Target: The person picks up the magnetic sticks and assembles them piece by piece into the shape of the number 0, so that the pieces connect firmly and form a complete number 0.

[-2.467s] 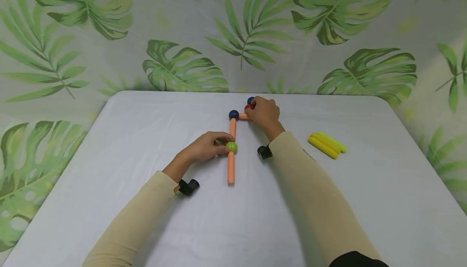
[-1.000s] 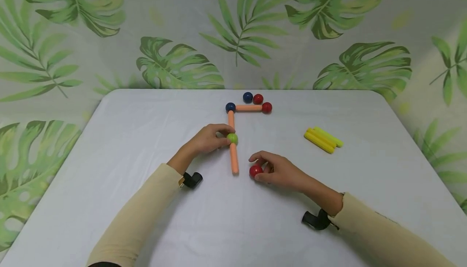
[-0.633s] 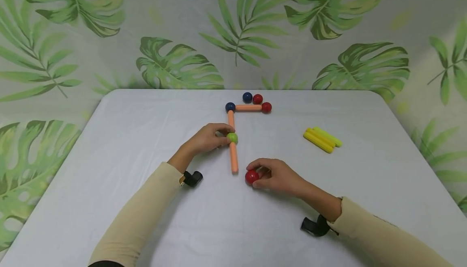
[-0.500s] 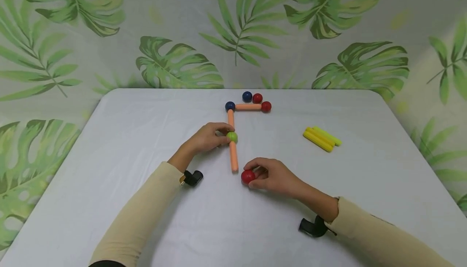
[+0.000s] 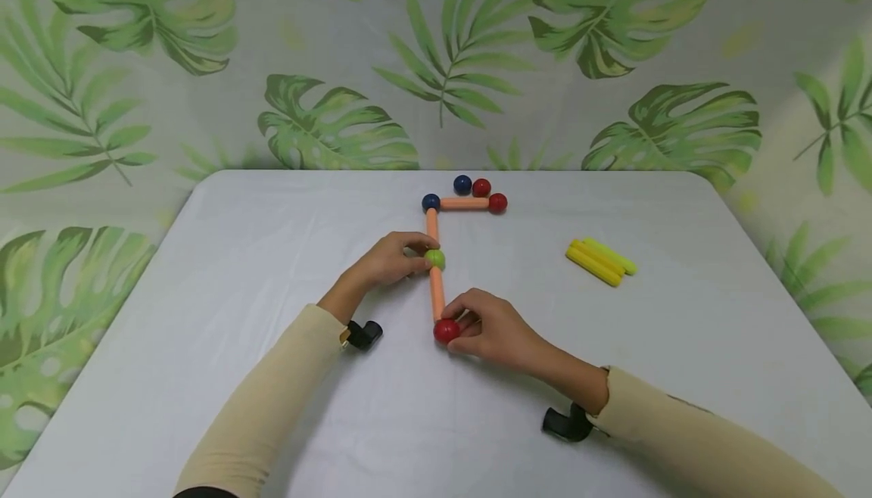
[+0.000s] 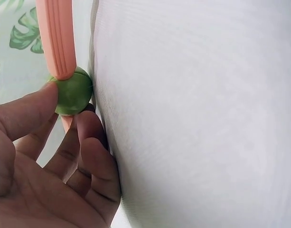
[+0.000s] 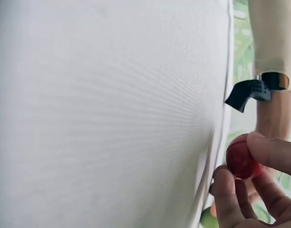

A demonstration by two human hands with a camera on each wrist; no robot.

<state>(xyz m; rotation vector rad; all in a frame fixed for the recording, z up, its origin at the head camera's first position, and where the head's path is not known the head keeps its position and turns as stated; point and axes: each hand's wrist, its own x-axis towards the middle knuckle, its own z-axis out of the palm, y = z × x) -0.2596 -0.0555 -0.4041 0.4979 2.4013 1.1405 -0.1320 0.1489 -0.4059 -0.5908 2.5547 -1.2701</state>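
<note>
My left hand (image 5: 395, 258) pinches a green ball (image 6: 74, 92) between thumb and fingers. One orange rod (image 5: 432, 227) runs from it up to a blue ball (image 5: 431, 203); a second orange rod (image 6: 57, 38) extends from its near side. At that rod's near end my right hand (image 5: 496, 331) holds a red ball (image 7: 241, 157) by thumb and fingertips, right at the rod's tip. From the blue ball another orange rod (image 5: 465, 203) reaches right to a second red ball (image 5: 498, 203). Part of the upper rod is hidden behind the left fingers.
Beyond the structure lie a loose blue ball (image 5: 462, 185) and a loose red ball (image 5: 481, 187). Several yellow rods (image 5: 599, 262) lie side by side on the right of the white table (image 5: 681, 347). Leaf-patterned cloth (image 5: 341, 29) hangs behind the table's far edge.
My right hand has come from the far balls down to the near side with a red ball, then moved left to the near rod's end. My left hand keeps its hold on the green ball.
</note>
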